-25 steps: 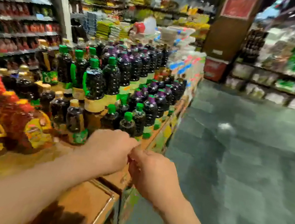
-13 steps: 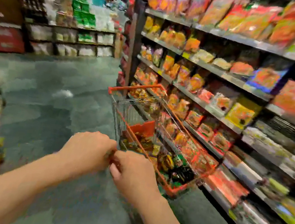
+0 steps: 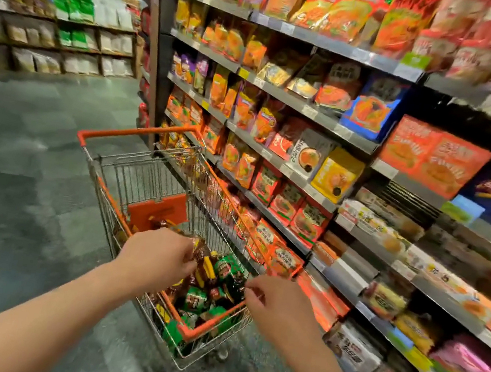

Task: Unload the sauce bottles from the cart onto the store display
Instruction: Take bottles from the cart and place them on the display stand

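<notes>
The two hands were pressed together half a second ago; now they are apart, and the cart [image 3: 150,202] looks closer. The left hand [image 3: 157,257] reaches into the cart with its fingers curled down at the sauce bottles [image 3: 212,281] (blur hides whether it grips one). The right hand [image 3: 279,305] hovers over the cart's near orange rim, fingers bent loosely, holding nothing. The bottles lie piled in the near end of the cart, with red and green labels. The cart stands just beside shelves [image 3: 314,114] full of bright packets.
</notes>
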{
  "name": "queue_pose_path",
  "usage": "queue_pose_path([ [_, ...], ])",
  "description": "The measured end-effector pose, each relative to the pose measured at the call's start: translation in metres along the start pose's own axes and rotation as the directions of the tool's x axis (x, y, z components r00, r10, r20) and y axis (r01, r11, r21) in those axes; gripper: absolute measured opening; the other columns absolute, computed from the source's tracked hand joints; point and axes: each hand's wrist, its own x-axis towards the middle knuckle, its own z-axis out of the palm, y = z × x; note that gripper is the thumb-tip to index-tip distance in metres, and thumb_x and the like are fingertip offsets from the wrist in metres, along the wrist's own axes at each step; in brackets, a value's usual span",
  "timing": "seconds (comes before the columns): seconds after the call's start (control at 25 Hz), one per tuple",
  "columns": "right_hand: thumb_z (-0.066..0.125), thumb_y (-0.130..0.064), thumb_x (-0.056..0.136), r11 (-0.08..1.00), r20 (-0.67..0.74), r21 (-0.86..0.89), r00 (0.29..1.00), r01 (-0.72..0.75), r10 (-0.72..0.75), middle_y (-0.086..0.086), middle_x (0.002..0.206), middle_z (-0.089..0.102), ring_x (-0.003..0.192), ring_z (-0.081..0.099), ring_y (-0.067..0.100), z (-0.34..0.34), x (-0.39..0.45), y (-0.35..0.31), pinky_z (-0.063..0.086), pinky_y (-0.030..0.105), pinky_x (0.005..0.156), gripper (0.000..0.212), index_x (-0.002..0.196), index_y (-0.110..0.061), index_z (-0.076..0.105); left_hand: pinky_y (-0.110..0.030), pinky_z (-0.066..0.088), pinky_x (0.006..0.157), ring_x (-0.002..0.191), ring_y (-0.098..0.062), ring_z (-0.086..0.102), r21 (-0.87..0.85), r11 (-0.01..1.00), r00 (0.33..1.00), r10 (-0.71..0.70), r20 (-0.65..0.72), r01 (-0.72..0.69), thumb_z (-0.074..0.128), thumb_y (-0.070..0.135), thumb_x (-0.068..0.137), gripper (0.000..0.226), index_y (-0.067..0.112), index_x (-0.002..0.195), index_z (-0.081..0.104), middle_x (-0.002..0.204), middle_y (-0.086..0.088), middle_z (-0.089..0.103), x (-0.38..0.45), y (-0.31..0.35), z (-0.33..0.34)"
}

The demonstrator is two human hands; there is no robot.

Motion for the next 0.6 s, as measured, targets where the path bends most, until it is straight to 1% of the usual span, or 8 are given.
queue_pose_path([
  [0.08,0.045,-0.035,0.096,1.000,0.088,-0.013,0.996,-0.006,0.007,-0.011,0.105,0.069,0.089,0.063,0.011,0.015,0.024,0.019,0.051,0.029,0.076,0.029,0.114,-0.030,0.067,-0.035,0.056,0.074,0.092,-0.016,0.063,-0.092,0.994,0.995,-0.055,0.083,0.063,0.054,0.056,0.090,0.024,0.033,0.092,0.061,0.095,0.008,0.067,0.025,-0.002,0.021],
  [0.16,0.044,-0.036,0.097,0.998,0.146,-0.048,0.989,0.029,-0.022,-0.009,0.108,0.069,0.094,0.063,0.012,0.030,0.055,0.033,0.048,0.030,0.081,0.029,0.115,-0.030,0.067,-0.035,0.056,0.073,0.088,-0.014,0.062,-0.167,0.981,0.987,-0.070,0.148,0.095,0.058,0.056,0.089,0.021,0.035,0.087,0.058,0.091,0.010,0.066,0.053,-0.005,0.040],
  [0.24,0.045,-0.035,0.097,0.997,0.177,-0.063,0.983,0.055,-0.043,-0.009,0.112,0.068,0.101,0.061,0.011,0.044,0.091,0.044,0.044,0.028,0.083,0.029,0.115,-0.029,0.067,-0.032,0.054,0.071,0.088,-0.013,0.061,-0.182,0.976,0.981,-0.084,0.175,0.116,0.059,0.056,0.089,0.023,0.033,0.094,0.062,0.094,0.010,0.067,0.087,-0.014,0.059],
  [0.32,0.048,-0.034,0.096,0.997,0.210,-0.052,0.977,0.049,-0.037,-0.009,0.112,0.068,0.103,0.061,0.012,0.059,0.128,0.054,0.045,0.026,0.080,0.028,0.115,-0.030,0.067,-0.032,0.053,0.070,0.090,-0.013,0.061,-0.201,0.971,0.979,-0.089,0.182,0.126,0.060,0.055,0.088,0.028,0.032,0.103,0.065,0.098,0.010,0.067,0.119,-0.024,0.073],
  [0.36,0.051,-0.034,0.094,0.999,0.237,-0.019,0.971,0.030,-0.024,-0.009,0.110,0.069,0.102,0.062,0.013,0.069,0.150,0.059,0.047,0.027,0.080,0.027,0.113,-0.030,0.068,-0.031,0.052,0.069,0.088,-0.013,0.060,-0.220,0.966,0.976,-0.091,0.200,0.135,0.060,0.055,0.088,0.029,0.032,0.104,0.066,0.096,0.010,0.066,0.137,-0.028,0.080],
  [0.44,0.055,-0.034,0.090,0.998,0.303,0.047,0.953,-0.036,0.020,-0.007,0.106,0.070,0.100,0.063,0.015,0.090,0.190,0.067,0.050,0.029,0.081,0.024,0.110,-0.031,0.069,-0.031,0.051,0.068,0.085,-0.013,0.057,-0.245,0.958,0.961,-0.079,0.265,0.147,0.061,0.053,0.088,0.028,0.030,0.103,0.065,0.090,0.009,0.063,0.170,-0.033,0.093],
  [0.48,0.056,-0.034,0.090,0.998,0.342,0.045,0.939,-0.045,0.027,-0.005,0.106,0.070,0.101,0.062,0.017,0.100,0.210,0.072,0.049,0.029,0.082,0.024,0.110,-0.030,0.069,-0.032,0.053,0.070,0.087,-0.014,0.058,-0.247,0.958,0.952,-0.070,0.298,0.148,0.061,0.051,0.089,0.027,0.029,0.103,0.064,0.086,0.009,0.062,0.185,-0.034,0.100],
  [0.6,0.053,-0.031,0.091,0.999,0.446,-0.030,0.895,0.040,-0.023,0.000,0.111,0.068,0.106,0.060,0.023,0.139,0.268,0.091,0.046,0.031,0.082,0.025,0.111,-0.027,0.068,-0.033,0.054,0.072,0.086,-0.016,0.064,-0.281,0.937,0.929,-0.100,0.357,0.209,0.060,0.046,0.090,0.021,0.028,0.100,0.063,0.067,0.012,0.052,0.228,-0.039,0.131],
])
